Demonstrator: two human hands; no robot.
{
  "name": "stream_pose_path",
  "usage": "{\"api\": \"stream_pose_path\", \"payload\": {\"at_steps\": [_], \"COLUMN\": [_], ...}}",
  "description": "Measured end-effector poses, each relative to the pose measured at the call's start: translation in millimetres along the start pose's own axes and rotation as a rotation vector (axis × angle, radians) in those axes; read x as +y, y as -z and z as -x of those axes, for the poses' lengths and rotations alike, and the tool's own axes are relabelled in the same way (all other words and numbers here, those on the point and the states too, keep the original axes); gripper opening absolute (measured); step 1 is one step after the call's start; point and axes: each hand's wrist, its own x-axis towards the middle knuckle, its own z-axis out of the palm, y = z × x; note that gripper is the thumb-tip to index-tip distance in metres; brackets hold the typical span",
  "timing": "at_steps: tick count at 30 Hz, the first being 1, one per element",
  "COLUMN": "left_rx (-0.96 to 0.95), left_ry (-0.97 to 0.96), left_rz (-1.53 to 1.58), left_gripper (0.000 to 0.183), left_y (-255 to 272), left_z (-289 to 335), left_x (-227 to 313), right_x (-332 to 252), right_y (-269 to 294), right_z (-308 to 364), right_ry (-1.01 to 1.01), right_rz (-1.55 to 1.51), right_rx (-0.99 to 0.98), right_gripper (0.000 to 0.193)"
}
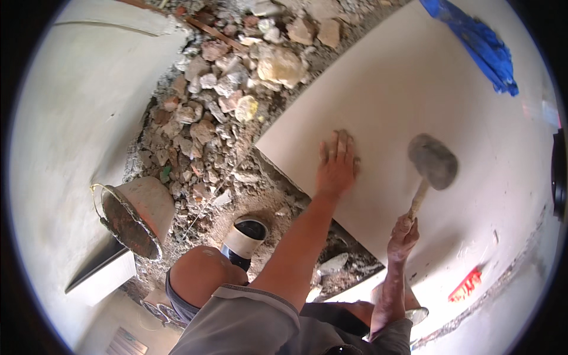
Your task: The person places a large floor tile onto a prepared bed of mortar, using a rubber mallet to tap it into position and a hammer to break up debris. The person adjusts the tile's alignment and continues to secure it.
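My left hand [336,164] lies flat on a large pale floor tile [378,100], fingers spread, near the tile's left edge. To its right, my right hand [403,238] is closed round the wooden handle of a rubber mallet [433,161]. The mallet's dark, rounded head appears to be above the tile surface, slightly blurred; whether it touches the tile I cannot tell. A taut string [208,203] runs over the rubble to the left of my left forearm.
Broken stones [231,83] and rubble lie along the tiles' left edge. A mortar-crusted bucket [139,216] lies tipped by the left wall. A white pipe [244,235] sticks up near my knee. Blue plastic [476,44] lies at far right, a red object [465,284] at lower right.
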Motion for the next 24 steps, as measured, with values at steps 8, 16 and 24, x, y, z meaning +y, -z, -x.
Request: {"api": "stream_pose_path", "payload": {"at_steps": [8, 16, 24], "left_rx": [0.047, 0.168, 0.159], "left_ry": [-0.020, -0.036, -0.030], "left_rz": [-0.129, -0.196, -0.155], "left_gripper": [0.063, 0.062, 0.063], "left_y": [-1, -4, -2], "left_z": [7, 5, 1], "left_x": [1, 1, 1], "right_x": [6, 5, 8], "right_y": [-1, -7, -7], "right_z": [57, 99, 131], "right_ry": [-0.001, -0.042, -0.148], "right_rz": [-0.141, -0.141, -0.098], "right_rx": [-0.007, 0.127, 0.097], "right_gripper": [0.036, 0.042, 0.035]}}
